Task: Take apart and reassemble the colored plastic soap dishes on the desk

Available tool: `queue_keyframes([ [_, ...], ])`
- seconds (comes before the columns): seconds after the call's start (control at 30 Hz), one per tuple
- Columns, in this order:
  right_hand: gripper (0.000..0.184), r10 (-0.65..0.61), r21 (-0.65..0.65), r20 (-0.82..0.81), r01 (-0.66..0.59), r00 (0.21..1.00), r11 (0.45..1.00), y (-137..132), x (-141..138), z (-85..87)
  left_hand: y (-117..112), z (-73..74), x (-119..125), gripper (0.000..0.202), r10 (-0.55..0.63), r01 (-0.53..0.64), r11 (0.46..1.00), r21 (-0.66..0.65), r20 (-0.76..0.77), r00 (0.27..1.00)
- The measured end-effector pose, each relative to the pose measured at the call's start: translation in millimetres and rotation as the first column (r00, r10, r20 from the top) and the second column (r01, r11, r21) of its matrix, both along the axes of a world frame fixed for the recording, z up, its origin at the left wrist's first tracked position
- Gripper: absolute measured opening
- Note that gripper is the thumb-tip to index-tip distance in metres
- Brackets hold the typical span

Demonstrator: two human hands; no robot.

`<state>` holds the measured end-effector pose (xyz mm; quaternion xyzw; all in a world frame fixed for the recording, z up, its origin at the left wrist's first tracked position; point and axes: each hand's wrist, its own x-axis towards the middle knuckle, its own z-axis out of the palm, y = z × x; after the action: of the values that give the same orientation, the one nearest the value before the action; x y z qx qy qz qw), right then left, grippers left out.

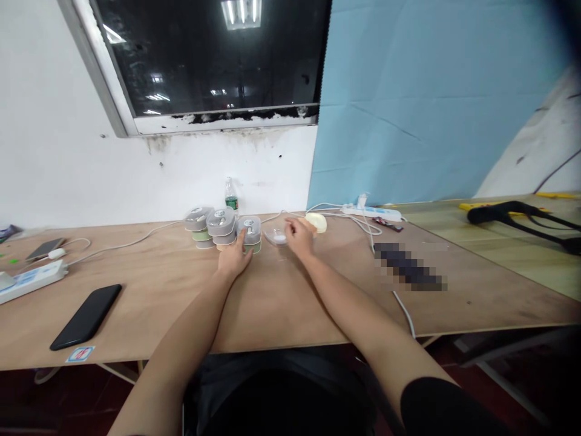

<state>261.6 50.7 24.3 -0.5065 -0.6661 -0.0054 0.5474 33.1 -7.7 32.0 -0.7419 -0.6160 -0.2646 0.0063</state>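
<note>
My left hand is at the front left corner of the right-hand stack of small lidded boxes, its fingers against the grey top box and the green one below. Two more stacks, a grey-and-tan one and a grey-and-green one, stand close by on the left. My right hand is closed, fingers curled together; whether something is between them is hidden. Just left of it lies a clear plastic piece with a white part. A cream lidded box with an orange part sits behind my right hand.
A clear bottle with a green label stands by the wall. A black phone lies front left, near a power strip. Another power strip and white cables are at the back right, beyond a pixelated dark object.
</note>
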Motion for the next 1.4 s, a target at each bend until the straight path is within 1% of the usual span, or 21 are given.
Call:
queue_keyframes([
  [0.07,0.036,-0.192,-0.002,-0.052,0.192,0.980,0.981,8.6,38.5,-0.6,-2.0,-0.2,0.1,0.071,-0.080,0.080,0.997,0.009,0.002,0.997],
  [0.13,0.039,-0.349,-0.084,-0.034,0.345,0.937,0.935,18.3,79.1,-8.3,-3.4,-2.1,0.9,0.064,-0.175,0.175,0.984,0.010,-0.023,0.984],
  [0.17,0.040,-0.386,-0.164,0.021,0.384,0.922,0.908,23.0,97.7,-13.8,-3.8,-3.7,1.6,0.058,-0.215,0.215,0.977,-0.002,-0.045,0.976],
  [0.23,0.039,-0.386,-0.323,0.173,0.422,0.906,0.847,31.1,127.1,-24.9,-4.0,-7.9,3.3,0.049,-0.290,0.285,0.957,-0.059,-0.099,0.952],
  [0.3,0.043,-0.349,-0.380,0.311,0.452,0.884,0.807,37.5,141.7,-32.6,-3.7,-12.3,5.1,0.044,-0.351,0.335,0.934,-0.124,-0.142,0.926],
  [0.37,0.050,-0.295,-0.392,0.409,0.458,0.863,0.798,41.9,141.9,-35.9,-3.4,-15.8,6.4,0.043,-0.380,0.357,0.921,-0.157,-0.156,0.912],
  [0.43,0.055,-0.235,-0.412,0.467,0.445,0.852,0.795,44.1,133.8,-35.8,-3.5,-17.9,6.8,0.044,-0.373,0.349,0.923,-0.162,-0.151,0.915],
  [0.53,0.052,-0.180,-0.455,0.489,0.425,0.854,0.783,43.3,122.9,-33.7,-4.3,-18.8,6.0,0.045,-0.367,0.344,0.924,-0.165,-0.134,0.921],
  [0.6,0.046,-0.211,-0.445,0.464,0.432,0.860,0.784,40.7,121.9,-32.8,-5.1,-18.4,5.1,0.045,-0.374,0.353,0.920,-0.169,-0.115,0.920],
  [0.73,0.036,-0.319,-0.372,0.379,0.459,0.869,0.807,35.8,127.5,-33.8,-6.8,-15.7,3.9,0.047,-0.386,0.369,0.914,-0.168,-0.082,0.919],
  [0.87,0.035,-0.321,-0.421,0.322,0.438,0.891,0.794,35.6,130.2,-36.9,-8.1,-13.1,3.4,0.050,-0.380,0.364,0.913,-0.182,-0.056,0.923],
  [0.93,0.030,-0.317,-0.441,0.279,0.414,0.906,0.796,35.8,130.7,-37.2,-8.4,-12.5,3.2,0.051,-0.376,0.363,0.912,-0.189,-0.036,0.926],
  [1.0,0.025,-0.356,-0.419,0.201,0.409,0.912,0.811,35.2,130.6,-34.7,-8.4,-12.1,2.5,0.051,-0.373,0.363,0.911,-0.196,-0.014,0.928],
  [1.07,0.023,-0.399,-0.350,0.117,0.414,0.909,0.840,33.3,128.4,-28.5,-7.7,-11.9,1.1,0.051,-0.370,0.365,0.910,-0.198,0.009,0.929],
  [1.13,0.022,-0.373,-0.238,0.055,0.375,0.926,0.896,28.6,121.6,-19.3,-5.8,-12.1,-1.2,0.052,-0.370,0.369,0.910,-0.189,0.033,0.928],
  [1.17,0.022,-0.314,-0.173,0.041,0.316,0.949,0.933,24.6,115.9,-14.2,-4.2,-12.5,-2.6,0.053,-0.371,0.373,0.909,-0.184,0.046,0.927],
  [1.23,0.021,-0.126,-0.042,0.049,0.128,0.991,0.991,11.8,99.6,-4.8,-0.1,-13.7,-5.8,0.055,-0.367,0.376,0.912,-0.164,0.082,0.926],
  [1.27,0.021,-0.010,0.008,0.077,0.009,0.997,1.000,2.9,89.4,-1.1,2.3,-14.5,-7.5,0.055,-0.362,0.376,0.914,-0.152,0.110,0.926],
  [1.3,0.020,0.100,0.041,0.115,-0.105,0.988,0.994,-7.4,78.3,1.8,4.8,-15.4,-9.2,0.055,-0.350,0.372,0.917,-0.144,0.156,0.924],
  [1.33,0.019,0.191,0.046,0.156,-0.201,0.969,0.979,-18.7,66.7,3.7,7.2,-16.3,-11.0,0.056,-0.334,0.367,0.919,-0.142,0.211,0.919],
  [1.4,0.015,0.355,0.007,0.251,-0.369,0.901,0.930,-41.1,44.5,4.7,11.1,-17.6,-14.9,0.062,-0.292,0.354,0.923,-0.153,0.321,0.901],
])
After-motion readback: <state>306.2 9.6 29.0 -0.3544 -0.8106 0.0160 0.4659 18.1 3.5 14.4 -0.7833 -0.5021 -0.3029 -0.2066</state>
